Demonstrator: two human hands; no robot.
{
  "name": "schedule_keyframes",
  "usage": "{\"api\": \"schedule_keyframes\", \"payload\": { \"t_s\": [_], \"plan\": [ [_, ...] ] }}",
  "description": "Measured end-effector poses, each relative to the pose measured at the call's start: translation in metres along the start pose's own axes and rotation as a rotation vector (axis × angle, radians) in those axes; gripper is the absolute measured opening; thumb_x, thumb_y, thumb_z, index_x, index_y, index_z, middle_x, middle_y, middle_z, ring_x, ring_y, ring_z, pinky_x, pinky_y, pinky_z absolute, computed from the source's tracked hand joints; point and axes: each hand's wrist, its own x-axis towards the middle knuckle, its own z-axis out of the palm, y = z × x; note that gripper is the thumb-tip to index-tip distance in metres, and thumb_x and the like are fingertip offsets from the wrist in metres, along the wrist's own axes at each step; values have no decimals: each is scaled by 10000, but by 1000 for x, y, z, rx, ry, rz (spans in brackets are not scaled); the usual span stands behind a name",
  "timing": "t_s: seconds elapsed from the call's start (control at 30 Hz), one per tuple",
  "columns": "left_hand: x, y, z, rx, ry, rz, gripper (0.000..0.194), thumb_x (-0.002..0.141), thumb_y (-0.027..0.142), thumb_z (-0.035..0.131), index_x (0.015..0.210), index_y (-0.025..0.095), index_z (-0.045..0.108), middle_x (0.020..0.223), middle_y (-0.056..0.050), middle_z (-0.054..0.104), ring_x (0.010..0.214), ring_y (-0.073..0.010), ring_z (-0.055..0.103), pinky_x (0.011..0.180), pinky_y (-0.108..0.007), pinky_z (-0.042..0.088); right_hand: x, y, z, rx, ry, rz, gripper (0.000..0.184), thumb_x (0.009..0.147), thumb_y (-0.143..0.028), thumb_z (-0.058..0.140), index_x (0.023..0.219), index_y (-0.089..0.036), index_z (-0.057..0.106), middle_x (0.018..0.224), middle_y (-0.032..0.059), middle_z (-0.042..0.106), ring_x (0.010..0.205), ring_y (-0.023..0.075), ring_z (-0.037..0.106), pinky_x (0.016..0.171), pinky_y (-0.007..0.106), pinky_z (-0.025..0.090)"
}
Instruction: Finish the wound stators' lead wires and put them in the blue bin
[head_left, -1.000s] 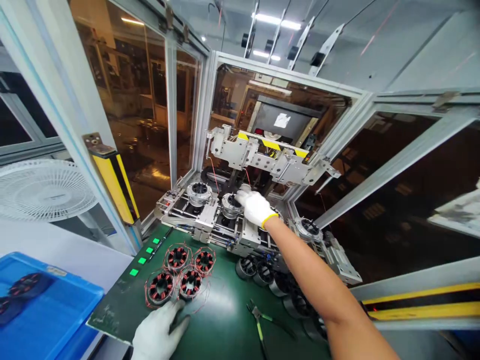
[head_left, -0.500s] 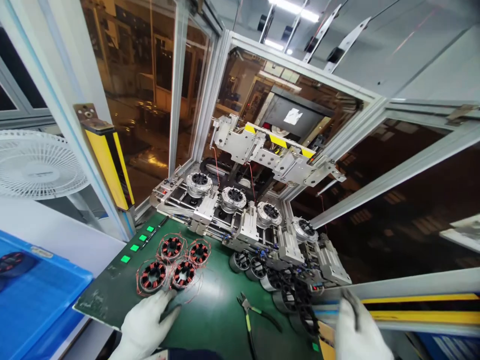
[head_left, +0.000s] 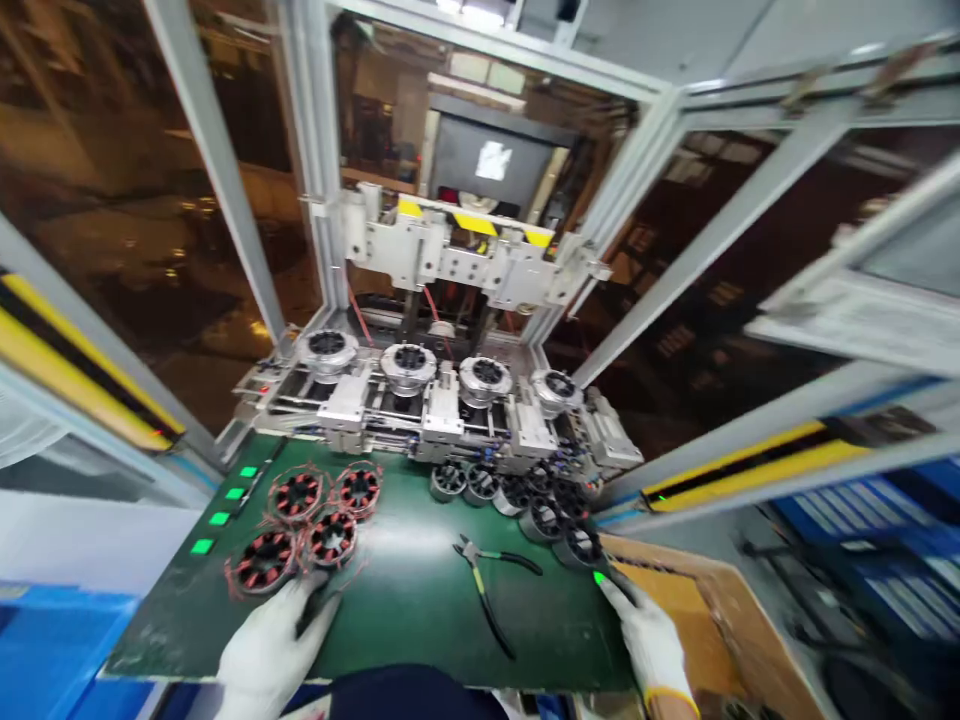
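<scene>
My left hand (head_left: 271, 640), in a white glove with dark fingertips, is over the green table's front left part. Its thumb stands apart from the fingers, with nothing visible in the gap. Just beyond the fingertips are copper-wound motor stators, the nearest being one stator (head_left: 332, 537) beside another stator (head_left: 264, 562); I cannot tell whether the hand touches them. At the table's right edge, my gloved right hand (head_left: 646, 625) has its fingers stretched out, beside a green marker (head_left: 599, 578). Close to it is a bare stator core (head_left: 579, 545) without red winding.
Diagonal cutters (head_left: 480, 580) lie spread mid-table (head_left: 405, 620). Several bare cores (head_left: 517, 495) line the back right. Behind stands a winding machine with clamped cores (head_left: 409, 368). Yellow-black light bars (head_left: 739, 465) flank the table; a cardboard box (head_left: 675, 570) is at right.
The view has turned right and down. My right hand has come from beside the yellow bar to the table's right edge. My left hand stays by the wound stators.
</scene>
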Motion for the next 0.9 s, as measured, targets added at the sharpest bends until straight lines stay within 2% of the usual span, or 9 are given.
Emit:
{"api": "schedule_keyframes", "payload": {
  "t_s": [0.07,0.13,0.27,0.53,0.9],
  "plan": [
    [4,-4,1,-24,-57,-11,411,855,523,406,1129,266,570,1173,-27,659,1050,-211,626,909,-324,459,-1,-5,2,118,-12,90,651,684,-599,471,1080,-129,685,1023,125,692,1022,312,617,913,385,487],
    [6,-7,3,-38,-83,-8,425,847,540,398,1133,269,558,1193,-25,648,1082,-216,614,942,-336,451,-2,-6,5,147,38,94,636,744,-589,446,1082,-103,677,1086,141,670,1095,306,577,949,356,454],
    [9,-14,6,-35,-76,19,438,847,546,383,1130,262,560,1198,-26,643,1093,-215,612,975,-343,444,-4,-3,13,144,113,107,560,832,-535,405,1080,-110,673,1121,150,654,1130,295,558,950,334,440],
    [12,-20,7,-46,-75,55,407,843,538,416,1118,272,555,1212,-32,637,1105,-207,608,989,-353,444,-3,9,21,150,95,137,578,861,-572,380,1162,-145,626,1169,143,632,1154,302,539,972,358,410],
    [2,-5,3,-3,84,57,392,840,500,448,1097,251,609,1123,-33,685,1006,-206,650,886,-314,489,-1,10,19,64,71,156,608,853,-578,360,1171,-134,627,1179,165,624,1148,328,533,951,376,418]
  ]
}}
